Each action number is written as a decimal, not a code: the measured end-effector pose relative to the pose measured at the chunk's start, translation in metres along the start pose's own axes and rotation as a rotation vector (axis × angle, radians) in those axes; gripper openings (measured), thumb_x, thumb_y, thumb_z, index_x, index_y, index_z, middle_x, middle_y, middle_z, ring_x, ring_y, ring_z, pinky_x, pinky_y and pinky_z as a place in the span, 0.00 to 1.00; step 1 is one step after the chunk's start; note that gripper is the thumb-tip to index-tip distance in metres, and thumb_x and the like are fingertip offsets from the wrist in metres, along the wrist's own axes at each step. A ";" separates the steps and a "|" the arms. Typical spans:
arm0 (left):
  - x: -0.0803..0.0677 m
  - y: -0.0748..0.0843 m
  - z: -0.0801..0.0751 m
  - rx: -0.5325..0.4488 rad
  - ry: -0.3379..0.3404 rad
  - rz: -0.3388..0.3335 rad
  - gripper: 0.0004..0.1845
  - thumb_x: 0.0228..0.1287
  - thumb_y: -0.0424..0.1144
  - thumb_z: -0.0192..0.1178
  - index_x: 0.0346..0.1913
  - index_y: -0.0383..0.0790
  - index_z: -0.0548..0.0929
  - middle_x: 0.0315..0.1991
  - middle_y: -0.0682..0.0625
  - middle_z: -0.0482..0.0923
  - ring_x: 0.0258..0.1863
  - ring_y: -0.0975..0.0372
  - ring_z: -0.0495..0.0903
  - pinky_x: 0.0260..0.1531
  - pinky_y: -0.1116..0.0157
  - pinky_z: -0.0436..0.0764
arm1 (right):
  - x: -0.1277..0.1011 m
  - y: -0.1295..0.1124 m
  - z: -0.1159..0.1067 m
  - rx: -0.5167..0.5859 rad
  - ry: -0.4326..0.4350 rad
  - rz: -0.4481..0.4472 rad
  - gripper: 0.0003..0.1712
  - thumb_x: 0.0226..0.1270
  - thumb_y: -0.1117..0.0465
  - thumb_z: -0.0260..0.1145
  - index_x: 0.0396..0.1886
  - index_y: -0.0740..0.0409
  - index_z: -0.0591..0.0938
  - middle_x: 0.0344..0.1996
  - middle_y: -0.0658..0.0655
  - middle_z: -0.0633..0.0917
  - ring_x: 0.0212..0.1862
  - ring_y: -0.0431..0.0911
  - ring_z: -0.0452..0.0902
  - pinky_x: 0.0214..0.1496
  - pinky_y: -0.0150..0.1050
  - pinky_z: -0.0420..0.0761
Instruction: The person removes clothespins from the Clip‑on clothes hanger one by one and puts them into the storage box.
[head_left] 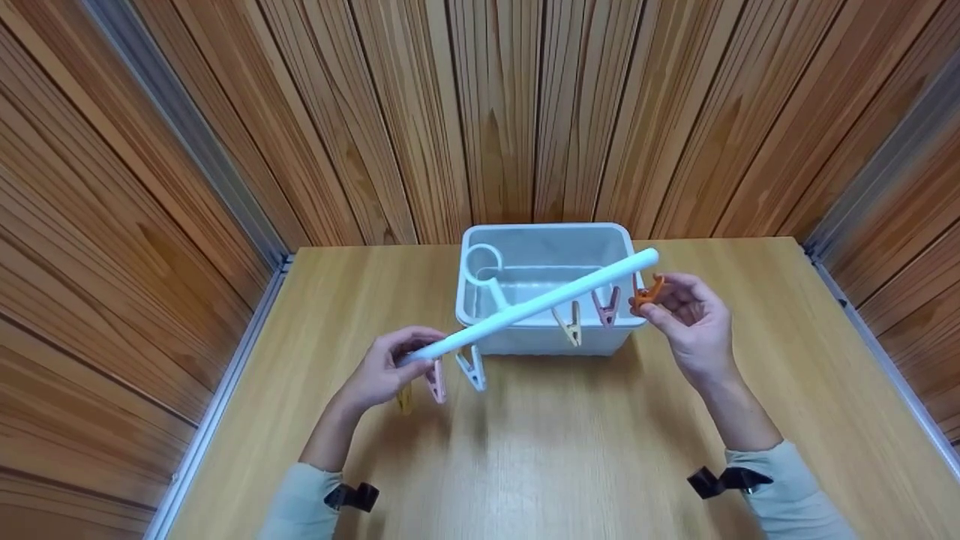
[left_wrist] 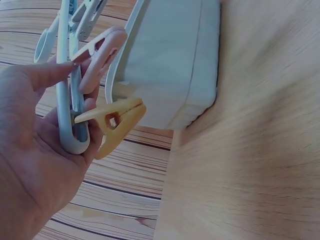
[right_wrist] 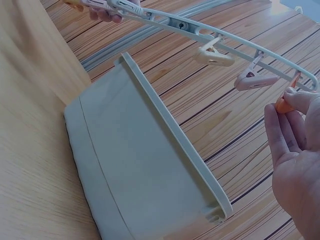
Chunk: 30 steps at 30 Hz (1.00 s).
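A pale blue clip hanger is held tilted in the air, its right end higher in the head view. My left hand grips its lower left end, thumb and fingers round the bar. At the hanger's right end my right hand pinches an orange clothespin; in the right wrist view its tip reaches the bar. Along the bar hang a yellow clothespin, a pink clothespin, a light blue clothespin, a cream clothespin and a mauve clothespin. A round hook rises from the middle.
Behind and below the hanger, a light grey plastic bin stands on the wooden table near its back edge. Wood-panelled walls close in the back and both sides.
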<state>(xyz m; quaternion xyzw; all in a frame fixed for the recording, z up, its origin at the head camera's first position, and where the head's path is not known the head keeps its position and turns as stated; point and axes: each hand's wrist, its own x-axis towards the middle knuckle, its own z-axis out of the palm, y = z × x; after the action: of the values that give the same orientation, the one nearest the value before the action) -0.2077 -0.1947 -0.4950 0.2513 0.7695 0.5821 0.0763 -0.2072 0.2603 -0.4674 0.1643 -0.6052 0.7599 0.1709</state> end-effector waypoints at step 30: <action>0.004 0.009 -0.013 0.030 -0.051 -0.109 0.16 0.88 0.37 0.61 0.66 0.31 0.85 0.48 0.39 0.85 0.23 0.65 0.88 0.28 0.63 0.91 | 0.007 -0.006 -0.015 0.424 -0.480 0.202 0.22 0.89 0.77 0.50 0.67 0.59 0.83 0.61 0.60 0.94 0.56 0.47 0.96 0.60 0.36 0.93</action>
<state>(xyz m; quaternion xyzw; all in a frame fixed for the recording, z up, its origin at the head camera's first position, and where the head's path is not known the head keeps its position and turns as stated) -0.2140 -0.2020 -0.4822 0.2248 0.7886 0.5588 0.1236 -0.2114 0.2765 -0.4618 0.3097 -0.4697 0.8217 -0.0910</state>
